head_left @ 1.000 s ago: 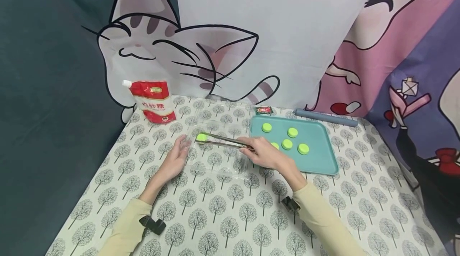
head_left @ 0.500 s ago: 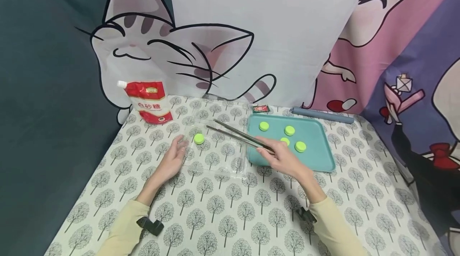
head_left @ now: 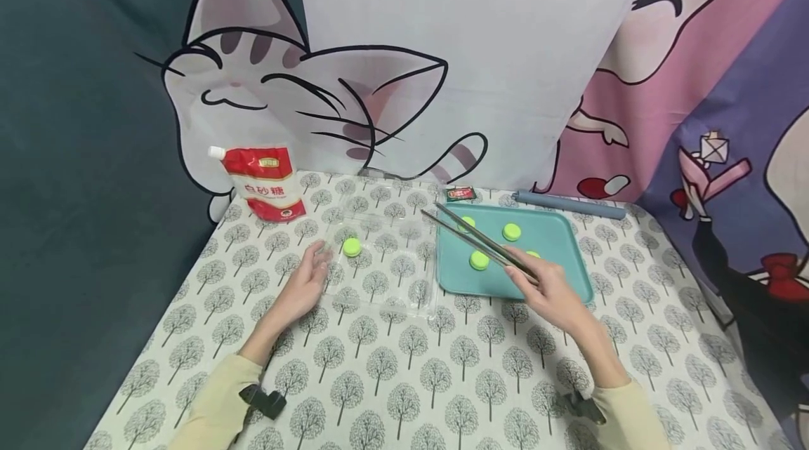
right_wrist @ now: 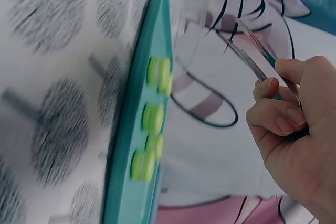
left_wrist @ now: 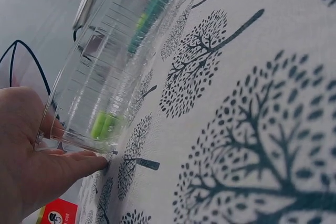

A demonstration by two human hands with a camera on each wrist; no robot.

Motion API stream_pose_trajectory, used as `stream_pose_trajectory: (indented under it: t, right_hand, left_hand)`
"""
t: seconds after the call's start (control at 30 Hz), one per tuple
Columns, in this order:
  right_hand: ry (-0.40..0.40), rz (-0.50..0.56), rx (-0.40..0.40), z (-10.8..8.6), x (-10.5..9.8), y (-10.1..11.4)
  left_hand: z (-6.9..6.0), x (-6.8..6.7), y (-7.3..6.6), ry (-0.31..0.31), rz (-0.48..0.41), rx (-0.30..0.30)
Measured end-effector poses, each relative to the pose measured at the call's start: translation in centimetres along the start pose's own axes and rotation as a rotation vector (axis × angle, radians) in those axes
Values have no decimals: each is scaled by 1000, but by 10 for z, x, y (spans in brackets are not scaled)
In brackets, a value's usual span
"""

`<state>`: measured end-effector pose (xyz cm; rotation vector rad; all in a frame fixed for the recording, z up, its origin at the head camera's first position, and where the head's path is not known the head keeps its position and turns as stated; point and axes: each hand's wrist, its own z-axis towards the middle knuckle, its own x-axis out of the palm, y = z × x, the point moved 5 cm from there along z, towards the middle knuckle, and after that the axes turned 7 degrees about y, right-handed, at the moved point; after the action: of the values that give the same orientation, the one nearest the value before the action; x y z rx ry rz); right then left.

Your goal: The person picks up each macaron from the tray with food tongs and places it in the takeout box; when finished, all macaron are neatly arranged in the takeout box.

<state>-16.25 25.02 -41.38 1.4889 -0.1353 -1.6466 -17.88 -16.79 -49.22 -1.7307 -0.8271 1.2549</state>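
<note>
A clear plastic box (head_left: 436, 281) lies on the tablecloth with its lid part folded back behind it. My left hand (head_left: 307, 278) grips its left wall, thumb outside the wall in the left wrist view. Inside, near that wall, sits one lime-green macaron (head_left: 352, 247). My right hand (head_left: 548, 288) holds metal tongs (head_left: 483, 245), their tips apart with nothing between them. The tongs hang above the left part of a teal tray (head_left: 571, 253). Several lime-green macarons (right_wrist: 153, 118) lie on that tray; the tongs and hand partly cover some in the head view.
A red and white sugar pouch (head_left: 265, 184) with a white cap stands at the back left. Behind the tray lie a small red and green packet (head_left: 461, 194) and a long grey-blue roll (head_left: 569, 205). A printed cloth backdrop (head_left: 379, 8) rises at the table's far edge.
The tongs have let go of a macaron in the box, and my right hand has carried them up and rightward over the tray. My left hand has stayed at the box.
</note>
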Motion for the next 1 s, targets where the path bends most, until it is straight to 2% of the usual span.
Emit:
stream_pose_trajectory:
  t: [0.17,0.3,0.6,0.77,1.0]
  right_hand:
    - [-75,-83,57,-25,-16,-14]
    - [-98,-100,135,-45,-28,-26]
    - [-178,-171,210,-82,-54,-39]
    - [-153,-150,290,-102,-65,-42]
    - [-92,-186,400,-127,-75,-47]
  left_hand:
    - [-2,1,2,4,-4,-7]
    - [-4,1,1,-1,-7,-1]
    - [-3,2,-1,3,-11,-5]
    - [-1,1,-2,6,-18,11]
    - [1,1,-2,6,-20,21]
